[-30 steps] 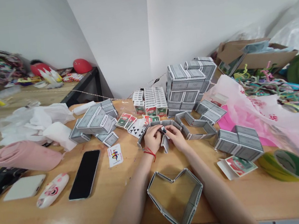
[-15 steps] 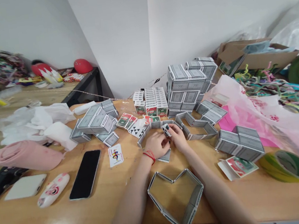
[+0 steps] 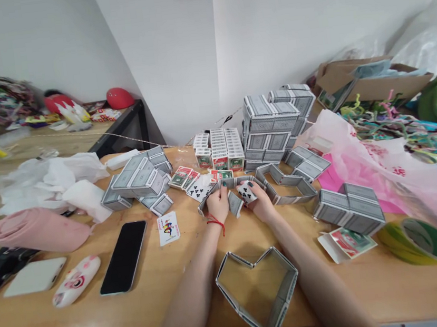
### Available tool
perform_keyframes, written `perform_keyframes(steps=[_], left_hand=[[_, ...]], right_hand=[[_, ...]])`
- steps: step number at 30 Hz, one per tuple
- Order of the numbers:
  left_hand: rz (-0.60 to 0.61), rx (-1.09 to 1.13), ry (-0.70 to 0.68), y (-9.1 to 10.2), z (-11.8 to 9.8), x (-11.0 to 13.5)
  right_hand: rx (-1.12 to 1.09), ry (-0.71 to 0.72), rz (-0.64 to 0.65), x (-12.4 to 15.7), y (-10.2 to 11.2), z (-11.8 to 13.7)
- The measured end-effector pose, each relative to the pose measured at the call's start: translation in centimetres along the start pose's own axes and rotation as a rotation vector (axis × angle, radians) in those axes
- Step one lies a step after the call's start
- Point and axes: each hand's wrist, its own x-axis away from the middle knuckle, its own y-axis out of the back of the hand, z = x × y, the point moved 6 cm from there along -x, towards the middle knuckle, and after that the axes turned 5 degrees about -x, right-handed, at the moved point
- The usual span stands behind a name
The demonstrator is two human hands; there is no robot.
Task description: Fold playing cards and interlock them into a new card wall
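My right hand (image 3: 262,203) is closed on a playing card (image 3: 246,192) whose club face shows. To its left, my left hand (image 3: 218,207) pinches a grey strip of joined playing cards (image 3: 203,206), thumb on top. Between the hands a grey-backed flap of card (image 3: 235,203) stands at an angle. Part of the strip is hidden behind my fingers. Nearer my body, between my forearms, stands a heart-shaped frame of cards (image 3: 281,283). Just right of my right hand is another open frame of folded cards (image 3: 291,192).
Card blocks rise in a tall stack (image 3: 267,125), with another pile (image 3: 136,179) at left. Card boxes (image 3: 227,149) stand at the back. A joker card (image 3: 168,228), phone (image 3: 124,257), card box (image 3: 350,243) and tape roll (image 3: 419,242) lie around.
My hands have moved apart; the left has shifted left, from beside the right hand to the strip's edge. The club card in my right hand now shows more of its face.
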Motion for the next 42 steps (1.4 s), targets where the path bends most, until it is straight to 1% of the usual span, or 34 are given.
perform_keyframes(steps=[3,6,9,11,15,17,22,26,29,32,35,39,40,42], left_hand=[[-0.090,-0.051,0.053,0.4,0.4,-0.1],[-0.170,-0.111,0.072,0.7,0.5,-0.1],[-0.248,-0.148,0.078,1.1,0.7,0.0],[-0.260,-0.183,0.074,1.2,0.6,0.1],[-0.181,-0.269,0.053,0.7,0.2,0.3],[-0.171,-0.263,0.049,0.7,0.1,0.4],[-0.229,-0.109,0.035,1.1,0.3,0.6],[-0.229,0.054,-0.016,1.2,0.0,0.6],[-0.142,0.164,-0.019,1.1,-0.4,0.7],[-0.044,0.224,-0.013,1.0,-1.0,1.1],[-0.003,0.260,-0.055,1.2,-1.5,1.5],[0.059,0.269,-0.138,0.9,-2.1,1.9],[0.060,0.265,-0.137,0.8,-2.1,1.9],[0.048,0.291,-0.083,0.5,-1.8,1.7]], right_hand=[[-0.009,-0.125,0.121,0.4,-0.8,-0.3],[-0.028,-0.193,0.219,0.9,-1.3,-0.2],[-0.069,-0.200,0.246,1.1,-1.4,0.1],[-0.088,-0.194,0.247,1.0,-1.3,0.3],[-0.098,-0.173,0.248,0.9,-1.4,0.3],[-0.103,-0.149,0.241,0.8,-1.4,0.4],[-0.142,-0.058,0.149,0.5,-0.6,0.9],[-0.139,-0.042,0.113,0.2,-0.2,0.9],[-0.117,-0.050,0.092,0.1,0.0,0.8],[-0.130,-0.047,0.067,0.0,0.1,0.7],[-0.145,-0.048,0.058,-0.1,0.2,0.6],[-0.123,-0.046,0.017,-0.3,0.5,0.6],[-0.106,-0.041,-0.002,-0.4,0.7,0.6],[-0.065,-0.033,-0.033,-0.5,0.9,0.4]])
